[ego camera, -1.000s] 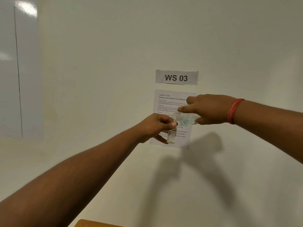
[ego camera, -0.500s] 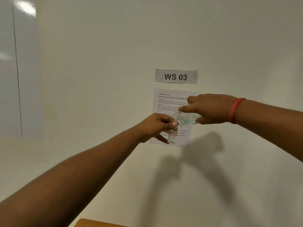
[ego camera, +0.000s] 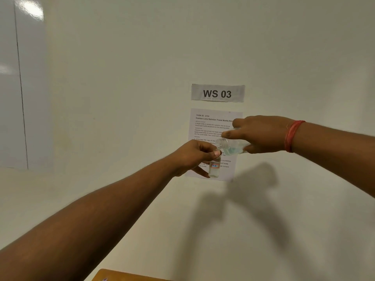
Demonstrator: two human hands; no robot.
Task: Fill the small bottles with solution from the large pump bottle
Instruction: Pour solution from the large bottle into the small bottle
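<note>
My left hand (ego camera: 192,157) grips a small clear bottle (ego camera: 214,169) upright by its neck; it has a red-and-blue label and some clear liquid at the bottom. My right hand (ego camera: 257,134) holds a larger clear bottle (ego camera: 231,147) tipped on its side, with pale blue solution pooled in it. Its open threaded mouth points left and sits just above the small bottle's top. Both bottles are raised in the air in front of the wall. No cap or pump is in view.
A white wall fills the view, with a "WS 03" label (ego camera: 217,93) and a printed task sheet (ego camera: 211,126) behind the hands. A corner of a wooden surface (ego camera: 121,275) shows at the bottom edge. A red thread band (ego camera: 292,136) circles my right wrist.
Almost nothing has moved; both hands hold the same pose with the large bottle tipped over the small one.
</note>
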